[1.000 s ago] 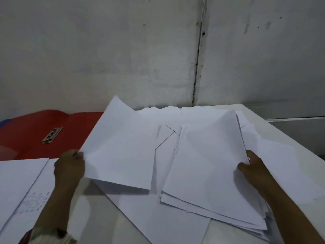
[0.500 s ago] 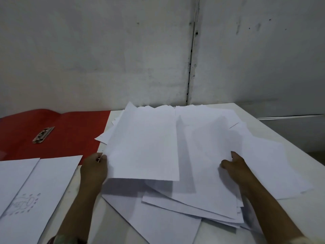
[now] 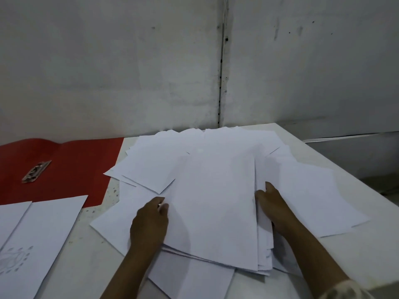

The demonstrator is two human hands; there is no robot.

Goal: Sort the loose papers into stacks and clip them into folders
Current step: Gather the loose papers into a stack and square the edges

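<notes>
A loose heap of white papers (image 3: 211, 190) covers the middle of the white table (image 3: 367, 251). My left hand (image 3: 150, 223) holds the left edge of the top sheets, thumb on top and fingers tucked beneath. My right hand (image 3: 273, 206) grips the right edge of the same bundle, fingers curled under it. An open red folder (image 3: 71, 167) lies flat at the far left with a metal clip (image 3: 35, 171) on it.
Two white sheets (image 3: 36, 238) lie at the near left, one with a faint printed drawing. A grey wall stands right behind the table. The table's right edge (image 3: 336, 167) runs diagonally, with a drop beyond it.
My left hand carried a raised sheet rightward and laid it down on the bundle. Both hands now squeeze the bundle from its two sides. The view has shifted right.
</notes>
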